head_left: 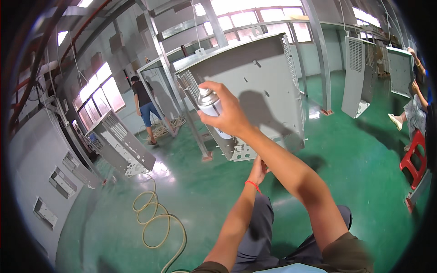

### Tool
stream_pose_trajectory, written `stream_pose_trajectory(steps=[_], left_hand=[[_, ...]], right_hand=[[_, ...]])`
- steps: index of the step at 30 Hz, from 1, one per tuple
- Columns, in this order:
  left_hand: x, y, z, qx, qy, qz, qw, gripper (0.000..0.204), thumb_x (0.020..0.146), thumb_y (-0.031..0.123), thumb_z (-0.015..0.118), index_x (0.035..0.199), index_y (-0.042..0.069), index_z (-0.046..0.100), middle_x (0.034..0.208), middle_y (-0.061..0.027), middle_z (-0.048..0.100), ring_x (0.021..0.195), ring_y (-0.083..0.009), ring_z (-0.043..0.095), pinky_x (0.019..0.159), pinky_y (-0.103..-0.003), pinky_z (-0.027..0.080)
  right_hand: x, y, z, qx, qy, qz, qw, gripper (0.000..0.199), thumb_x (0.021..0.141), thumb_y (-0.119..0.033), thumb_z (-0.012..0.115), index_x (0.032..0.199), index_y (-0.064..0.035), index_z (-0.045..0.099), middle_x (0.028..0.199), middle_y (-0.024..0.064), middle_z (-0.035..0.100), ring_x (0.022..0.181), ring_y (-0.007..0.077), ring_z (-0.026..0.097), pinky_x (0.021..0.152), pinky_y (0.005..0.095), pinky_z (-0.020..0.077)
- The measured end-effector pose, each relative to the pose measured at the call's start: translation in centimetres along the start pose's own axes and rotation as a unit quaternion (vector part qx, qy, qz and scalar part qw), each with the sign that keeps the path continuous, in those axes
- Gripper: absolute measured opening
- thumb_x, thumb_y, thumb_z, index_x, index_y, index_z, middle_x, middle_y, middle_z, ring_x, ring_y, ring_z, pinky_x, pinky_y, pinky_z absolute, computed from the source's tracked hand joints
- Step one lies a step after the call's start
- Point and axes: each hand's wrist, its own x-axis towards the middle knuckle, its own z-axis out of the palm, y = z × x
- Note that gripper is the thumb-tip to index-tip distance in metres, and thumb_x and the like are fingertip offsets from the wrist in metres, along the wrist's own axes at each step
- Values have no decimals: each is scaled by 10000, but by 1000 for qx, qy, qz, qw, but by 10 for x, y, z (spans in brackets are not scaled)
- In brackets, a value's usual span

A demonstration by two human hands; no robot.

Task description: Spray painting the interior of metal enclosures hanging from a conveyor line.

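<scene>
A yellowish hose (185, 234) lies looped on the green floor (209, 200); beyond it are 1 gray casing (129, 148) and 1 person (144, 96) in blue shorts; far to its right, 1 red stool (406, 163).

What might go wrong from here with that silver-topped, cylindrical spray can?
The grey metal casing hangs from above, so the left hand at its lower edge might set it swinging.
The right hand holds the spray can with its index finger at the top; a slipped aim might spray astray.
The pale-yellow looped hose lies on the glossy green floor and might trip someone.
</scene>
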Motion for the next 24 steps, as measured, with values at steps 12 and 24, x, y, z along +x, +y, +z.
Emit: stream_pose_trajectory(steps=[12, 24], left_hand=[[7, 9, -9, -14, 45, 1, 999, 493, 981, 564, 550, 1168, 112, 611, 1006, -34, 672, 930, -178, 653, 827, -379, 513], [62, -63, -47, 110, 60, -105, 987, 426, 1045, 509, 606, 1180, 105, 590, 927, -73, 678, 839, -191, 668, 764, -351, 541]], right_hand=[[-26, 13, -42, 19, 6, 31, 999, 681, 784, -121, 861, 1385, -132, 541, 1282, 112, 634, 1114, 261, 647, 970, 384, 516], [-226, 38, -316, 92, 203, 372, 901, 766, 857, -64, 807, 1484, -178, 381, 1097, 102, 641, 966, 238, 700, 844, 396, 597]])
